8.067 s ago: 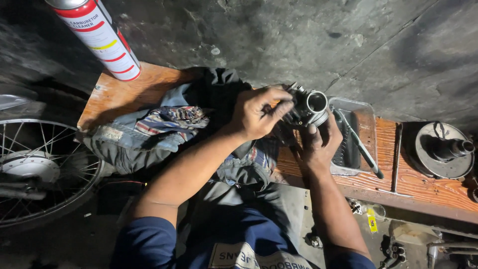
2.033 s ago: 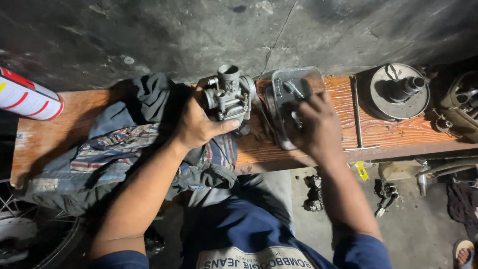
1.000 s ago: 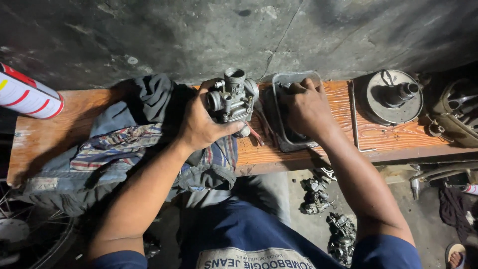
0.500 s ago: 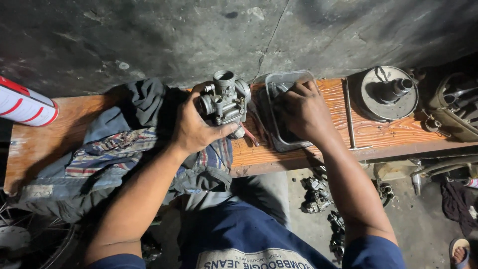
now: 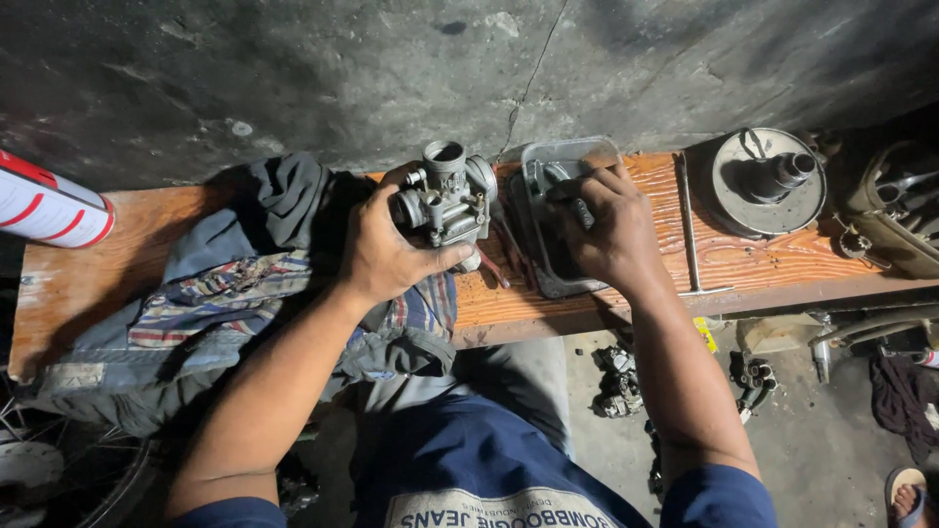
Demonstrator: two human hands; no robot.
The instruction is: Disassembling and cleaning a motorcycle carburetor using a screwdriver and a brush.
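**Carburetor in your left hand, right hand in the tray**

While your left hand (image 5: pixel 383 256) rests at the near edge of the wooden bench (image 5: pixel 88 279), its fingers are curled around a grey metal carburetor (image 5: pixel 448 200), thumb reaching across the lower front of the body and the other fingers wrapped behind it. That grip is firm and closed on the part, which stands roughly upright with its round open throat pointing up toward the wall. It sits just above the bunched denim cloth (image 5: pixel 210 293) that covers the left half of the bench.

Your right hand (image 5: pixel 602 230) lies palm-down inside a shallow clear plastic tray (image 5: pixel 548 161), just to the right of the carburetor. Its fingers are bent and drawn together over something dark and slim in the tray; you cannot tell from this view whether they actually pinch it or only press on it. Whatever else the tray holds is hidden under your hand.

Further right on the bench, a thin metal rod (image 5: pixel 688 225) lies beside the tray, and a round metal disc with a central hub (image 5: pixel 768 181) sits well apart from your hands. A red-and-white spray can (image 5: pixel 49 205) lies at the far left end.
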